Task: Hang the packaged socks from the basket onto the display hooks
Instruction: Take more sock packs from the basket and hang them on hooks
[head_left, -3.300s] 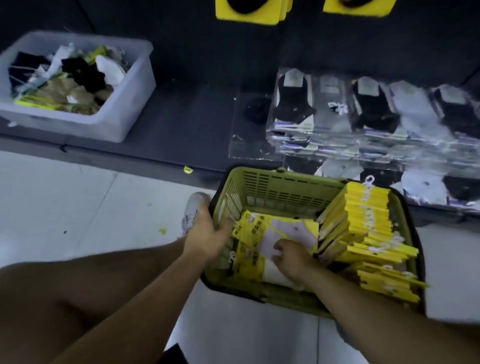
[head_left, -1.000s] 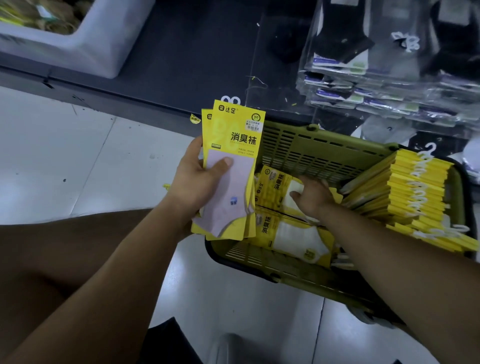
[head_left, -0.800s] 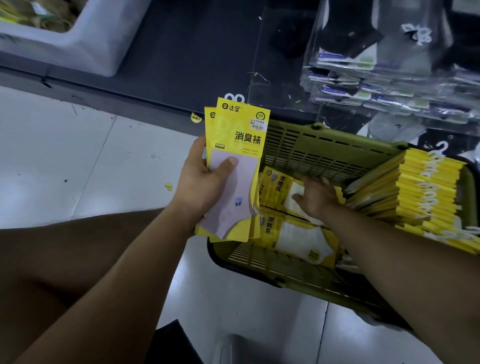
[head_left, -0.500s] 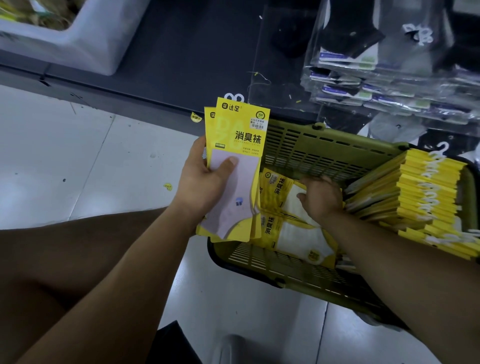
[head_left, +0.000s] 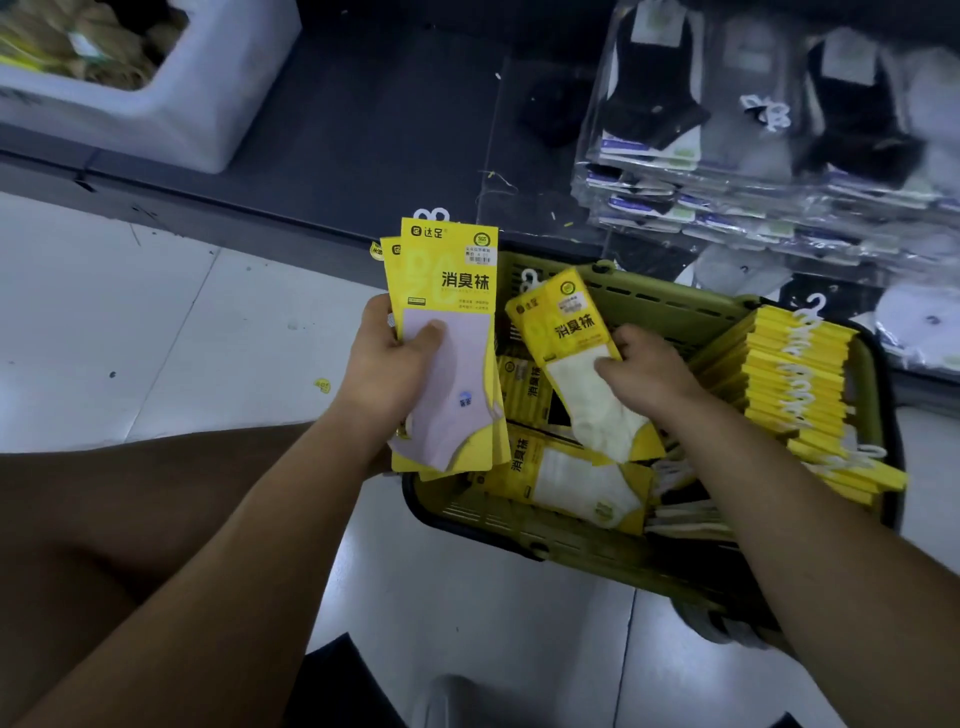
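The left hand (head_left: 389, 364) is at centre frame. Its fingers (head_left: 376, 314) are curled round the back and its thumb is pressed on the front of a small stack of yellow sock packs (head_left: 447, 291), which it holds upright above the floor (head_left: 156, 338), just beside the near-left corner of the basket. The front pack shows a pale lilac sock, and white hanger hooks project from the top of the stack. The right hand (head_left: 649, 374), at 3 o'clock from the left hand, pinches a single yellow pack (head_left: 569, 322) containing a white sock. The fingers are closed on its lower half. This pack is tilted, top toward 11 o'clock, and raised over the green plastic basket (head_left: 660, 306). Inside the basket a further pack (head_left: 576, 483) lies flat at 6 o'clock from the raised one. A dense row of yellow packs (head_left: 800, 384) stands on edge along the basket's 3 o'clock side, hooks uppermost. At 1 o'clock, clear-wrapped dark and grey socks (head_left: 727, 130) lie piled on a dark shelf (head_left: 363, 130). At 11 o'clock a white bin (head_left: 208, 104) of loose socks sits on the same shelf. No display hooks can be made out.
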